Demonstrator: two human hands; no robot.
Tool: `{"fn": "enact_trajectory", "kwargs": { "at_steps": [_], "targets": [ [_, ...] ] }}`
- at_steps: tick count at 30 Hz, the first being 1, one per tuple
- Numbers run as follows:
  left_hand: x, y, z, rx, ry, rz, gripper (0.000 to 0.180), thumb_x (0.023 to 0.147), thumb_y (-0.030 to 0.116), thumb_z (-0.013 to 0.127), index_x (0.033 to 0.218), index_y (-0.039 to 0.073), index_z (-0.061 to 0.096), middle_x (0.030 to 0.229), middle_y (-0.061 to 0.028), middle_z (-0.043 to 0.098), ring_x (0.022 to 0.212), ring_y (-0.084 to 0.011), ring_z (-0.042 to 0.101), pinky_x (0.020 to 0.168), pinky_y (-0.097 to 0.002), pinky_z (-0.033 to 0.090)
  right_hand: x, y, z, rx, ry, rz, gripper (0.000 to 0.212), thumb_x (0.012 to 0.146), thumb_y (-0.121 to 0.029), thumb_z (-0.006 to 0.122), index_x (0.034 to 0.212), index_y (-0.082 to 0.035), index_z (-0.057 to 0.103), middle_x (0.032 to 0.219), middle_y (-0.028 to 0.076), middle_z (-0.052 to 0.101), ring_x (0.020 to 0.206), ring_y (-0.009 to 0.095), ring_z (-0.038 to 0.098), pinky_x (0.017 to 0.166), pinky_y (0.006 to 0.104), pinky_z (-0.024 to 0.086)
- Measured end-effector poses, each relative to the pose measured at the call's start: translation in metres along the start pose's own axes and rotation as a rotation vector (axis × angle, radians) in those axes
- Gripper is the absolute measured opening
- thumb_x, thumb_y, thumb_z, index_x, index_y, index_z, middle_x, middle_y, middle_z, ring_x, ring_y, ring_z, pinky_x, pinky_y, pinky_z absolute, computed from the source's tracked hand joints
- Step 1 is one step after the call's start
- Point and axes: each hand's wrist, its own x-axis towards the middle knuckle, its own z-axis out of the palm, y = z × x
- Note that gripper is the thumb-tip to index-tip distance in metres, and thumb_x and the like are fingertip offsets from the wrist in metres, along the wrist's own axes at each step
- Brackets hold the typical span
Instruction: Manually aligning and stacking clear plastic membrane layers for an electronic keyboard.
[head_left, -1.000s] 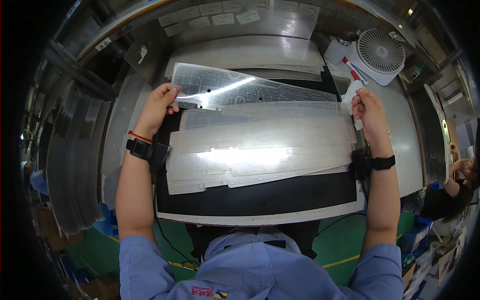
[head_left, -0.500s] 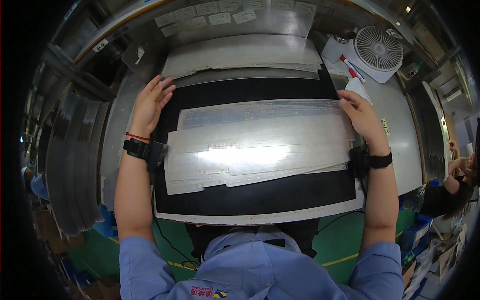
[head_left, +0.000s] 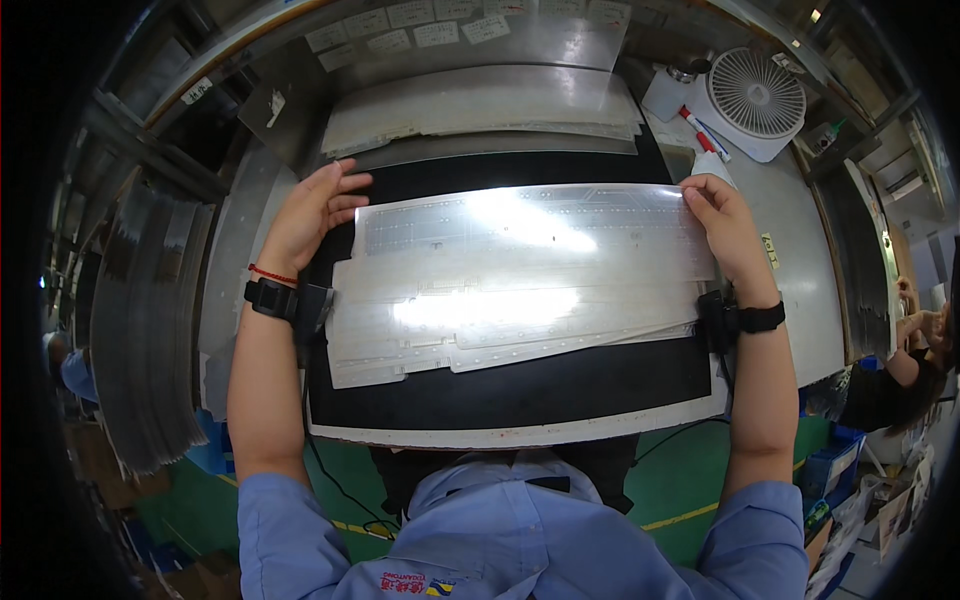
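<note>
A thin, shiny translucent sheet with rows of fine printed marks lies over the far part of several similar sheets on a black mat. My right hand pinches the sheet's far right corner between thumb and fingers. Beside the far left corner is my left hand, its fingers apart and pointing inward. It holds nothing, and whether a fingertip touches the edge I cannot tell. Both wrists wear black straps.
Another pile of sheets lies behind the mat. At the back right stand a white fan, a bottle and markers. Tall stacks of sheets rise at the left. Another person's arm shows at the far right.
My right fingers have closed on the sheet's far right corner, and its far edge has come up, catching the light. My left hand has moved slightly right toward the sheet's corner.
</note>
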Motion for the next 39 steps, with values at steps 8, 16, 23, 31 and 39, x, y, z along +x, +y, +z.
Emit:
{"fn": "enact_trajectory", "kwargs": {
  "at_steps": [8, 16, 23, 31, 39],
  "targets": [
    [0.000, -0.007, -0.006, 0.296, -0.121, 0.048, 0.026, 0.091, 0.018, 0.063, 0.113, 0.003, 0.062, 0.083, 0.0021, 0.065, 0.068, -0.0035, 0.053, 0.060, -0.0185, 0.041, -0.001, -0.003, 0.002, 0.023, 0.008, 0.046, 0.014, 0.095, -0.014, 0.057, 0.100, -0.003, 0.064, 0.078, -0.005, 0.057, 0.068, 0.003, 0.047, 0.062, 0.0181, 0.037],
    [0.006, -0.014, -0.010, 0.260, -0.081, 0.082, 0.014, 0.091, 0.018, 0.063, 0.098, 0.005, 0.066, 0.081, 0.0035, 0.063, 0.066, -0.0026, 0.051, 0.060, -0.0176, 0.039, 0.004, 0.006, -0.001, -0.048, 0.037, -0.019, 0.015, 0.095, -0.016, 0.057, 0.101, -0.004, 0.063, 0.078, -0.004, 0.058, 0.068, 0.003, 0.047, 0.062, 0.0187, 0.037],
    [-0.002, -0.003, 0.003, 0.260, -0.114, 0.093, 0.015, 0.093, 0.019, 0.061, 0.101, 0.006, 0.063, 0.077, 0.0056, 0.058, 0.061, -0.0007, 0.046, 0.054, -0.0162, 0.036, 0.004, 0.011, -0.005, 0.084, 0.027, -0.013, 0.019, 0.095, -0.017, 0.058, 0.107, -0.004, 0.060, 0.085, -0.001, 0.060, 0.080, 0.008, 0.055, 0.073, 0.0222, 0.044],
    [0.006, -0.014, -0.010, 0.282, -0.101, 0.069, 0.020, 0.095, 0.019, 0.058, 0.108, 0.005, 0.061, 0.076, 0.0061, 0.060, 0.058, 0.0009, 0.046, 0.050, -0.0147, 0.035, -0.016, -0.040, 0.009, -0.564, -0.072, -0.388, 0.019, 0.086, -0.008, 0.061, 0.103, -0.002, 0.064, 0.088, 0.008, 0.066, 0.078, 0.023, 0.060, 0.073, 0.0323, 0.048],
    [0.008, -0.012, -0.005, 0.279, -0.116, 0.055, 0.020, 0.095, 0.020, 0.058, 0.109, 0.006, 0.062, 0.076, 0.0069, 0.060, 0.055, 0.0021, 0.045, 0.048, -0.0140, 0.033, -0.023, -0.034, 0.025, -0.588, -0.381, -0.534, 0.015, 0.086, -0.007, 0.062, 0.098, -0.001, 0.068, 0.078, 0.012, 0.059, 0.073, 0.027, 0.056, 0.066, 0.0347, 0.045]
  ]
}}
